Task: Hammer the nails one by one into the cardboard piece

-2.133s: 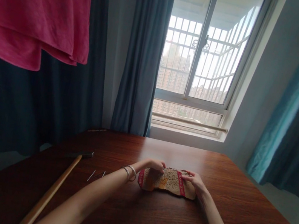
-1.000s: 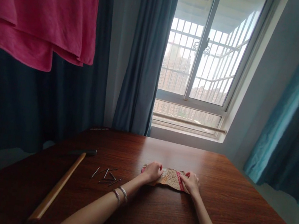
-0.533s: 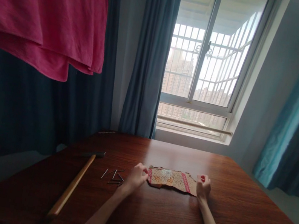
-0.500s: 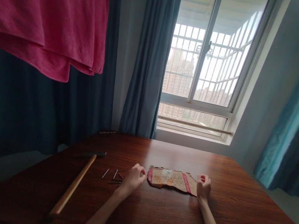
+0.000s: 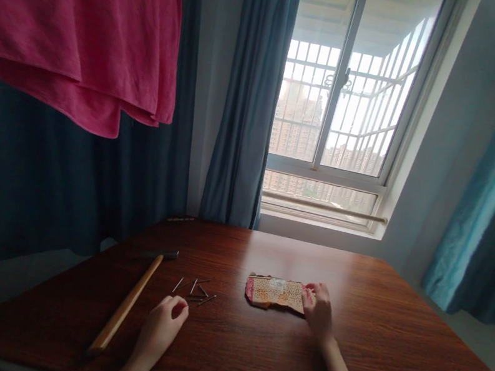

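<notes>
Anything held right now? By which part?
Left hand: nothing visible in it. Right hand: over the right end of the cardboard piece; can't tell whether it grips.

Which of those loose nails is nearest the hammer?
The leftmost nail, at the edge of the group facing the hammer. The other nails lie farther right, toward the patterned cardboard.

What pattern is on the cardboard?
Tan cardboard with dark speckles and reddish banding, clearest in the head view.
</notes>
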`<state>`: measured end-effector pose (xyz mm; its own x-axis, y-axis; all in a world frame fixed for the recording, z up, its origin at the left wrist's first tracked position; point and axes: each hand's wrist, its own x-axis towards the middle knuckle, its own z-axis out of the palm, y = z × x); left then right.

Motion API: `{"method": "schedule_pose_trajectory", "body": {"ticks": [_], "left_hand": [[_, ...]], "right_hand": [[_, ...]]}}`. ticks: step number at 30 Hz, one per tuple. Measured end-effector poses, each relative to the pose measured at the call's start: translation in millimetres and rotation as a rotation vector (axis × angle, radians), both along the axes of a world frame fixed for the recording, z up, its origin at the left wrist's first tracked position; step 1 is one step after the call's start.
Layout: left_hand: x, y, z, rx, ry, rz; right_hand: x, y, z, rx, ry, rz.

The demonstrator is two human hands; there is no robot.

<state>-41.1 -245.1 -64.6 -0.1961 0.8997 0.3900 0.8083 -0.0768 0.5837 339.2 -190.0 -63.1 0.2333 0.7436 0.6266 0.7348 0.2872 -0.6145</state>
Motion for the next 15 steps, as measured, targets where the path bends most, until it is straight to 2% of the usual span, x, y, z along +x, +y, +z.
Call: {"method": "schedule_pose_trajectory", "body": {"ticks": [4, 7, 11, 15], "left_hand": [[-4.0, -5.3, -7.8, 0.023, -0.122, -0.027], [-3.9, -8.6, -7.9, 0.021, -0.129, -0.051], [-5.3, -13.0, -7.2, 0.002, -0.107, -0.07], [-6.1, -16.5, -8.4, 0.006, -0.076, -0.077]], "right_hand": [[-71.4, -16.2, 15.5, -0.067, -0.35, 0.335], [-124.9, -17.2, 19.9, -0.142, -0.669, 0.519], [-175.6, -11.1, 21.5, -0.126, -0.771, 0.566], [-199.3, -7.9, 20.4, -0.093, -0.943, 0.565]]}}
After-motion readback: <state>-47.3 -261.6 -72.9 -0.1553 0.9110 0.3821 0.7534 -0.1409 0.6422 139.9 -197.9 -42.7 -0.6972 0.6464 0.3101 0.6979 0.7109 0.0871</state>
